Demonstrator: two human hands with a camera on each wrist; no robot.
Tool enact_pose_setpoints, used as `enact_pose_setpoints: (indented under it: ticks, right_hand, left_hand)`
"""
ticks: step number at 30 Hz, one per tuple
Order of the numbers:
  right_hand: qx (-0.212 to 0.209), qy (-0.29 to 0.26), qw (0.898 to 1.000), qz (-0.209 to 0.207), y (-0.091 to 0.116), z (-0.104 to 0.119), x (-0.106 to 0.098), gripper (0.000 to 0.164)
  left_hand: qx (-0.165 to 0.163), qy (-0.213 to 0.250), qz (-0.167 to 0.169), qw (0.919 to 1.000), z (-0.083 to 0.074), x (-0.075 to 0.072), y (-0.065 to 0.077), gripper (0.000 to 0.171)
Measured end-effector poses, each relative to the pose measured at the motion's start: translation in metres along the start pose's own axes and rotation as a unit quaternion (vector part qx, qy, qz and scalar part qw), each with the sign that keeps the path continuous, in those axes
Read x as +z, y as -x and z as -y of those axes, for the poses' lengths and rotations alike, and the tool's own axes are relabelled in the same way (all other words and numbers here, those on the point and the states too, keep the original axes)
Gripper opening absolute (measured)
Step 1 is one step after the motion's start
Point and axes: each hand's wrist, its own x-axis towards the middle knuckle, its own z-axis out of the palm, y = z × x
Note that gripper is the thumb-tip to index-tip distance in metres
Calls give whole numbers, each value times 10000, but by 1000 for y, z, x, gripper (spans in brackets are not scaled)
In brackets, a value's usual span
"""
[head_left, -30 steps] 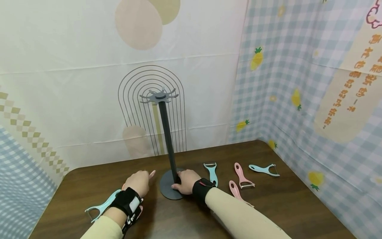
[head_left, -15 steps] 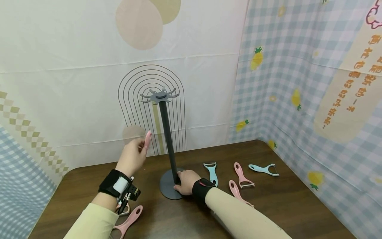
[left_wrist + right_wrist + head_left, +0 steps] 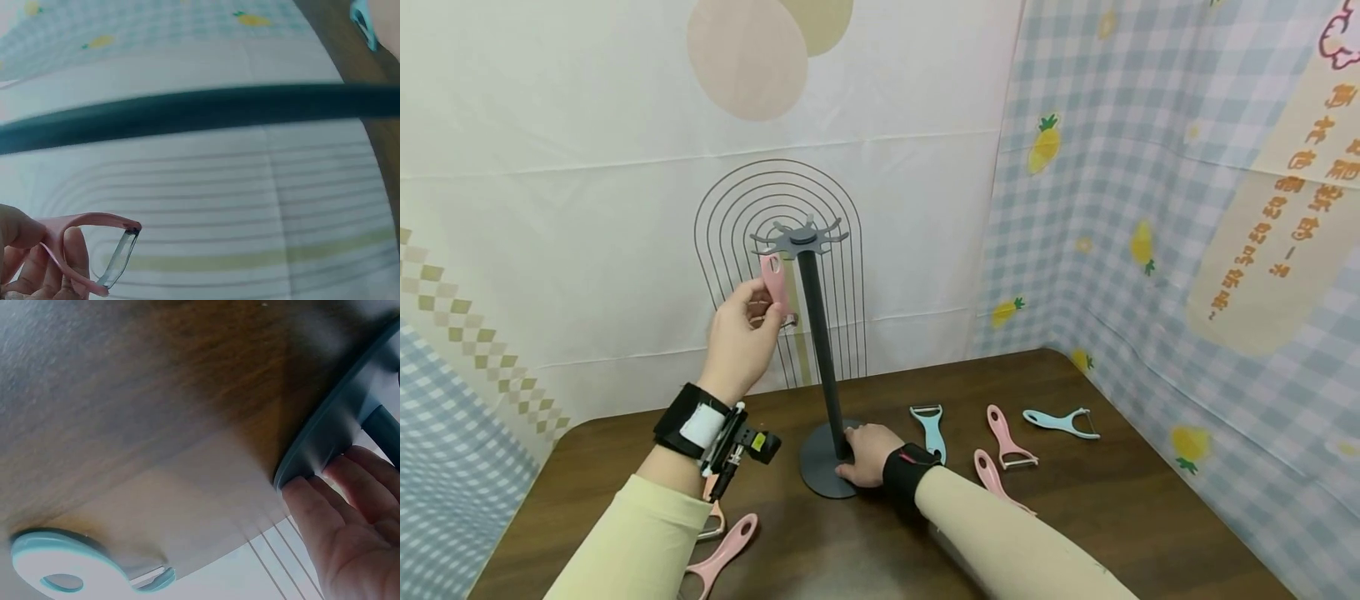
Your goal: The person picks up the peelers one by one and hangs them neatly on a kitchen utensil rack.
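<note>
On my feed, left of centre, the left hand (image 3: 742, 337) pinches the pink peeler (image 3: 777, 286) low on its handle; from that grip the peeler points up, long axis near upright, its holed end just under the left-hand hooks (image 3: 801, 239), though I can't tell if they touch; this hand is the nearer to them, as at lower centre the right hand (image 3: 874, 456) holds the pole (image 3: 822, 350) at its foot, with more peelers (image 3: 932, 435) lying at lower right

PLACE screened work corner | room type unclear | white printed sheet (image 3: 587, 258), checked pineapple cloth (image 3: 1105, 208), wood-brown table (image 3: 842, 554)
</note>
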Motion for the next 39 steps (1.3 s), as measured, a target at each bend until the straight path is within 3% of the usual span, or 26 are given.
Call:
enact_pose_setpoints:
  ticks: [8,16,30,39]
  right_hand:
    - [-6,12,10000,-57,0,-1,-2,61]
    - [-6,-105,9999,17,1,0,-4,61]
    - [26,-141,9998,102,3,1,-4,64]
    - [-17,-181,9998,55,4,-1,-2,65]
  left_hand:
    - [398,405,-289,9980,-21,-1,-12,27]
    - [494,474,-404,9968,-27,-3,-16,24]
    - [473,491,-301,9972,-36,-2,-22,26]
    - [379,485,-181,9979,-34,1,-16,27]
